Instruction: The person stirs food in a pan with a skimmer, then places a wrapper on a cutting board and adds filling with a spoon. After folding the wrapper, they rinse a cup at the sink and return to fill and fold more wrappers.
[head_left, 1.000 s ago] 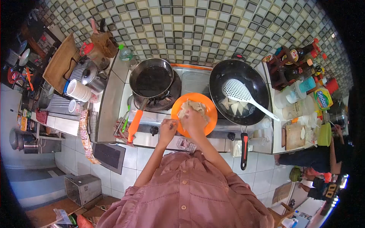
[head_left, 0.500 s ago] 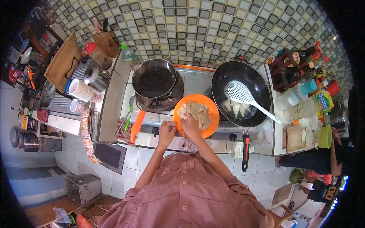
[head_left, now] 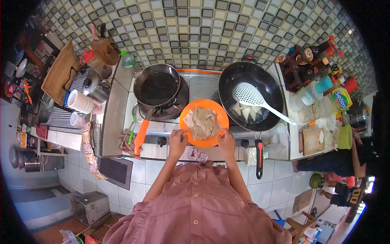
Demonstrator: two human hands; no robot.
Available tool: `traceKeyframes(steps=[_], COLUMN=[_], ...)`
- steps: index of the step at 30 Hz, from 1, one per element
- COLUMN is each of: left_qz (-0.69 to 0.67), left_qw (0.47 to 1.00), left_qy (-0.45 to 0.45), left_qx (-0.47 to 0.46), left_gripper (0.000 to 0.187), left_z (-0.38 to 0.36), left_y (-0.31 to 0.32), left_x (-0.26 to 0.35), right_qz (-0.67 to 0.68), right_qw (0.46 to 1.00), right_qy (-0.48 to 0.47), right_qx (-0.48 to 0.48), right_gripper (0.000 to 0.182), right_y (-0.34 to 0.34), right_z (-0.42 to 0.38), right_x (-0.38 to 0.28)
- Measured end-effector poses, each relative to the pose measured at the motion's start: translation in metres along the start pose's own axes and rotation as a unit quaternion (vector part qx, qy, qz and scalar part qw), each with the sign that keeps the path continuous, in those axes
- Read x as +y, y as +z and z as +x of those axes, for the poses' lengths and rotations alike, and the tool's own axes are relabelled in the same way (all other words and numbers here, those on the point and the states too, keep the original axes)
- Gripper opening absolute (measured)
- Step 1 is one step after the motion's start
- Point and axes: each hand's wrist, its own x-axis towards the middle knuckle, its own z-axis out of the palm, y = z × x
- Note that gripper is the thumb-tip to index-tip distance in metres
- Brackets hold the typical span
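An orange plate [head_left: 223, 118] bears a heap of thin, pale beige pieces of food [head_left: 202, 123], some with folded corners. My left hand [head_left: 177, 143] is closed at the plate's lower left rim. On the lower right rim, my right hand [head_left: 226, 142] pinches the edge. To the right, a black wok [head_left: 270, 83] holds several pale triangular pieces [head_left: 247, 112] in what looks like oil. A white slotted skimmer [head_left: 248, 93] rests across the wok, its handle over the right rim. Left of the plate, a frying pan [head_left: 156, 87] with dark contents sits on the other burner.
The pan's orange handle [head_left: 141, 136] and the wok's black-and-red handle [head_left: 259, 158] jut toward me. A small clear container [head_left: 197, 155] sits at the stove's front edge. Bottles and a cutting board [head_left: 313, 141] stand right; paper cups [head_left: 80, 101] and a pot stand left.
My right hand has moved from on top of the pale pieces to the plate's right rim. My left hand stays by the left rim. The whole view has shifted slightly.
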Motion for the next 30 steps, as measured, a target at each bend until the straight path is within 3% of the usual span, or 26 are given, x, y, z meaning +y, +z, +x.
traceKeyframes(steps=[2,5,8,14,20,26,30], left_qz=[-0.013,0.023,0.014,0.021,0.014,0.018,-0.010], left_qw=[0.999,0.999,0.998,0.998,1.000,0.999,1.000], left_qy=[-0.029,0.047,0.051,0.052,0.017,0.044,0.004], left_qx=[-0.015,0.000,-0.019,-0.007,-0.005,0.004,-0.004], left_gripper=[0.018,0.017,0.017,0.017,0.018,0.017,0.016], left_z=[-0.004,-0.009,-0.012,-0.013,-0.015,-0.016,-0.017], left_y=[0.003,0.006,0.005,0.004,0.003,-0.001,-0.002], left_x=[0.000,-0.004,-0.004,-0.007,-0.007,-0.001,0.003], right_qz=[-0.065,-0.142,-0.157,-0.152,-0.151,-0.163,-0.150], right_qw=[0.998,0.989,0.987,0.986,0.985,0.984,0.987], right_qy=[0.012,0.047,-0.001,0.016,0.060,0.033,0.030], right_qx=[0.019,-0.003,0.025,0.072,0.064,0.061,0.053], right_gripper=[0.028,0.028,0.027,0.026,0.022,0.022,0.023], right_y=[0.003,-0.002,0.018,0.029,0.026,0.028,0.034], right_z=[0.004,0.006,0.012,0.013,0.020,0.018,0.021], right_x=[0.006,-0.013,0.006,-0.001,-0.008,-0.005,0.002])
